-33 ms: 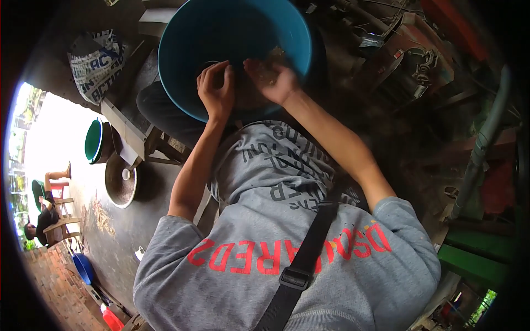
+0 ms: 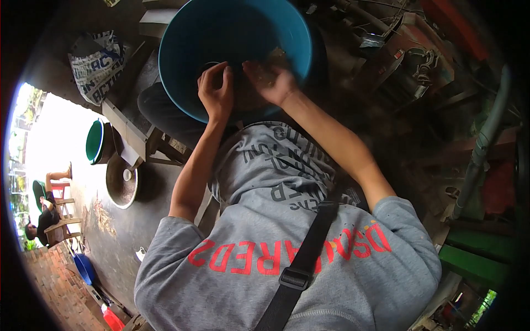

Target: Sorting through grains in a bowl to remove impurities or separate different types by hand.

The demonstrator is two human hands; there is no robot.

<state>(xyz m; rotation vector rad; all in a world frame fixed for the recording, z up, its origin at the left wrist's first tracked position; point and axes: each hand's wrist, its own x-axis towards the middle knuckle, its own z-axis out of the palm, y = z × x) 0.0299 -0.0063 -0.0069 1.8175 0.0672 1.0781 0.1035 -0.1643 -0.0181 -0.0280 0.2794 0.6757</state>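
Note:
A large blue tub (image 2: 302, 33) stands in front of me between my legs, its inside dark. My left hand (image 2: 216, 88) is over its near part, fingers curled and thumb bent round. A thin pale curved edge shows just above those fingers; the thing it belongs to is lost in shadow. Beside it, my right hand (image 2: 273, 85) is turned palm up with its fingers stretched out, slightly smeared by motion. Small brownish bits lie on or around the palm, and a pale clump (image 2: 277, 55) shows just beyond it against the tub's wall.
To the left are a low wooden bench (image 2: 124, 124), a printed sack (image 2: 99, 66), a green bucket (image 2: 95, 142) and a round metal basin (image 2: 122, 187). A person (image 2: 47, 218) sits farther off. Machinery (image 2: 419, 66) and a bent pipe (image 2: 483, 143) stand at right.
My right hand has shifted very slightly and its palm looks more blurred. My left hand keeps its pose over the tub.

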